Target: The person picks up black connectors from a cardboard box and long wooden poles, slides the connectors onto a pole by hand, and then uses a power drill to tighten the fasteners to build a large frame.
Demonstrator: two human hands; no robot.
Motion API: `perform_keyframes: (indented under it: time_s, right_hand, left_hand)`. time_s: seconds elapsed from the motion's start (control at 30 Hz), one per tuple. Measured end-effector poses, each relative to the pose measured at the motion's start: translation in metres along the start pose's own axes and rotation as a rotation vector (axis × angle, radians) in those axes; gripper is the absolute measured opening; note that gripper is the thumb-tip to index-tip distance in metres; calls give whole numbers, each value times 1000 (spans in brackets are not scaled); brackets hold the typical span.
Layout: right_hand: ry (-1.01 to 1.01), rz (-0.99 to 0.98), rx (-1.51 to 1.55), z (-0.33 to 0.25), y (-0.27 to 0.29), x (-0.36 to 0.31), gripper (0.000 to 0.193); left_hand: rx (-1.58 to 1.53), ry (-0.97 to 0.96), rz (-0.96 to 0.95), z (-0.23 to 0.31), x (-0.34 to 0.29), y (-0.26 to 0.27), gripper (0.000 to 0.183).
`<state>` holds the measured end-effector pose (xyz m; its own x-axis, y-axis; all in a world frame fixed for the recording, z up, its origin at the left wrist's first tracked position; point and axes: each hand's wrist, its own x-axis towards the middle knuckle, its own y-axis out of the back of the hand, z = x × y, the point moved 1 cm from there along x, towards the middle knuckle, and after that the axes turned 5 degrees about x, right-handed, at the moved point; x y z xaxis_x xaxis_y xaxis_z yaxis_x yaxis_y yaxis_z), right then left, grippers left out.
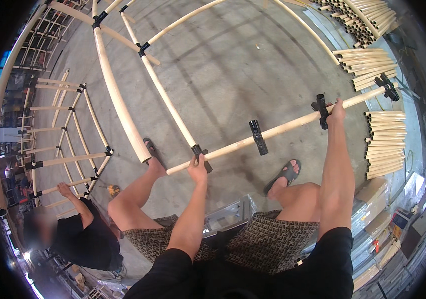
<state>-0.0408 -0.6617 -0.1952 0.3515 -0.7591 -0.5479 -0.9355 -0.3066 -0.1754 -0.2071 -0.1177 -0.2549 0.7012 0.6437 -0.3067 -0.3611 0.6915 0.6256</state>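
Hold the crosswise pole (288,126) in both hands. Your left hand (197,172) wraps its fingers around this pole near its left end, at the left connector (197,149). Your right hand (336,113) grips it toward its right end, just beside the right connector (321,111). The middle connector (258,137) sits on the pole between your hands. Stacked tubes (386,144) lie near the pole's right end.

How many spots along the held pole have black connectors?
4 spots have black connectors: at the left hand, between the hands, beside the right hand, and near the right end of the pole. Overlaps may hide others.
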Motion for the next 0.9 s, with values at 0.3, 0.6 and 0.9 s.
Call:
perform_keyframes:
  time_s: [0.3, 0.6, 0.9]
  right_hand:
    - [-67, 4, 11, 7, -6, 2, 40]
    - [-54, -48, 50, -4, -16, -4, 42]
    - [-86, -74, 113, -15, -16, -2, 38]
  left_hand:
    - [-51, 75, -7, 14, -5, 6, 59]
    - [-77, 89, -31, 19, -6, 8, 63]
    - [290, -6, -49, 18, 19, 3, 57]
